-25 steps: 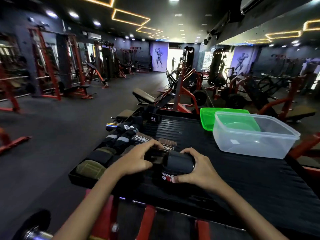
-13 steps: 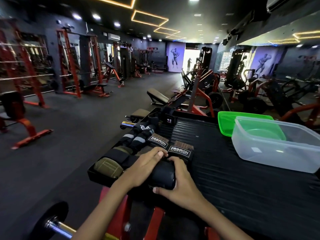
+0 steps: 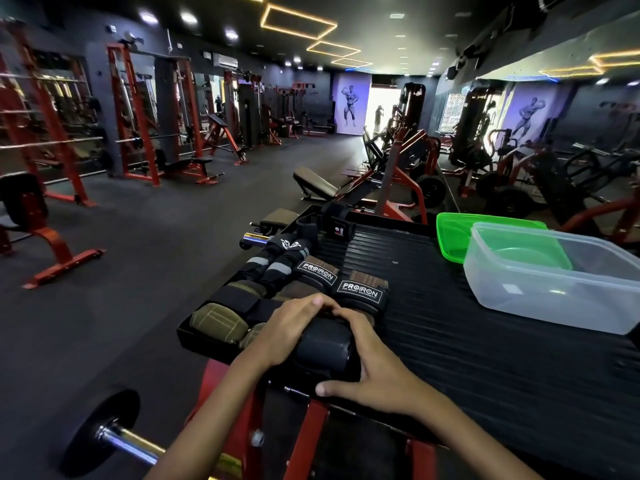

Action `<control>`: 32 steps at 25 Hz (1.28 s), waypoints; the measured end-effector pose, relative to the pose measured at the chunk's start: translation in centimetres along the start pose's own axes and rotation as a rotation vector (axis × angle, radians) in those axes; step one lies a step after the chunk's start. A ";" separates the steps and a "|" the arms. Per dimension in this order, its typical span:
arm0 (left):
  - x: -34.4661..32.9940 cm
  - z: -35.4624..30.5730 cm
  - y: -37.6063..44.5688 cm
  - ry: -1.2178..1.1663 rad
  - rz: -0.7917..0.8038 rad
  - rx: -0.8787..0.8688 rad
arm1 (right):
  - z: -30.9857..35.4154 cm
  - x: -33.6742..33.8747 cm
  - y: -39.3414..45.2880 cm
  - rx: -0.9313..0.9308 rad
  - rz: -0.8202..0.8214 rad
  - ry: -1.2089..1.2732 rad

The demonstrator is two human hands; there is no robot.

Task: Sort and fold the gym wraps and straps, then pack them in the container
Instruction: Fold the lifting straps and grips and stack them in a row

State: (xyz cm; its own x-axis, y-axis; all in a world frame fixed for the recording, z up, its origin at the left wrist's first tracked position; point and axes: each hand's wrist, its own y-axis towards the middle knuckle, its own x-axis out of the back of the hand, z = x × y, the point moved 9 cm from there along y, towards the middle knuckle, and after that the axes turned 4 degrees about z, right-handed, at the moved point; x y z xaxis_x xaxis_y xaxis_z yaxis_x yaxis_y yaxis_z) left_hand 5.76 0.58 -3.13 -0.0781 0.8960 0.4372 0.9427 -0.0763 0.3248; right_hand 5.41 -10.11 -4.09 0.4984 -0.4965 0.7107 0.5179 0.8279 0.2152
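A rolled black wrap (image 3: 323,348) lies at the near left corner of the black ribbed platform (image 3: 485,358). My left hand (image 3: 287,332) curls over its left side and my right hand (image 3: 374,365) wraps its right end, thumb underneath. Behind it sit rolled wraps in a row: two brown ones with PROIRON labels (image 3: 360,289), two black ones with grey bands (image 3: 273,265), and olive ones (image 3: 216,318). A clear plastic container (image 3: 554,292) stands at the right, with nothing visible inside.
A green lid (image 3: 450,237) lies behind the container. More black straps (image 3: 337,226) lie at the platform's far left corner. A barbell with a black plate (image 3: 100,431) sticks out at lower left. Red machine frame parts sit below the platform; gym benches and racks stand beyond.
Both hands drew the black roll leftward toward the row of wraps and closed tighter round it. The camera turned left, so the container now sits farther right.
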 end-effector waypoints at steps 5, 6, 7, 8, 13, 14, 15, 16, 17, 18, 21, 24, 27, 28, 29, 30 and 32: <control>0.8 -0.4 0.3 -0.061 0.018 0.041 | 0.0 1.4 0.0 -0.009 -0.006 0.187; 0.9 -0.5 0.5 -0.039 0.026 0.042 | -0.1 1.8 0.2 -0.014 -0.010 0.191; 1.1 -0.7 0.8 -0.029 0.028 0.040 | -0.4 2.4 0.5 -0.023 -0.014 0.198; 1.4 -0.9 1.4 -0.027 0.026 0.037 | -0.6 3.2 0.9 -0.036 -0.025 0.204; 3.4 -1.4 6.3 0.181 0.019 0.051 | -4.7 9.3 4.7 -0.196 -0.119 0.068; 3.7 -1.3 7.4 0.225 0.017 0.059 | -5.6 10.2 5.6 -0.223 -0.131 0.053; 3.9 -1.0 8.4 0.258 0.021 0.068 | -6.6 11.0 6.4 -0.247 -0.142 0.040; 4.1 -0.8 9.5 0.295 0.026 0.075 | -7.3 11.7 7.2 -0.265 -0.154 0.026; 4.2 -0.4 10.6 0.344 0.037 0.084 | -8.0 12.3 8.0 -0.284 -0.163 0.017; 4.5 0.0 11.7 0.398 0.044 0.091 | -8.6 12.9 8.8 -0.301 -0.169 0.004; 5.7 2.1 14.9 0.521 0.021 0.104 | -10.5 13.3 12.1 -0.334 -0.137 -0.072; 7.3 4.2 17.7 0.659 -0.093 0.109 | -11.9 13.4 16.4 -0.326 -0.124 -0.168; 9.1 6.8 20.1 0.905 -0.204 0.133 | -14.2 13.4 21.0 -0.364 -0.199 -0.167; 9.6 7.9 20.8 0.979 -0.196 0.180 | -15.2 13.2 22.3 -0.389 -0.229 -0.139; 10.1 9.3 21.5 1.033 -0.173 0.237 | -16.4 12.7 23.5 -0.425 -0.250 -0.097; 10.6 10.7 22.1 1.077 -0.140 0.297 | -17.8 12.1 24.5 -0.474 -0.262 -0.040; 11.3 13.0 23.0 1.029 -0.072 0.415 | -20.3 10.7 25.4 -0.597 -0.267 0.115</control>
State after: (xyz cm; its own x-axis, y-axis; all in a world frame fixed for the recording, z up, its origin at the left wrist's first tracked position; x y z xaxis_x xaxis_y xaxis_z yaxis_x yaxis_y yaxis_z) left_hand 30.76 14.68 -1.65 -0.1880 0.0875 0.9783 0.9454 0.2859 0.1562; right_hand 38.03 0.29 -4.59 0.3536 -0.7163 0.6015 0.9136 0.4024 -0.0579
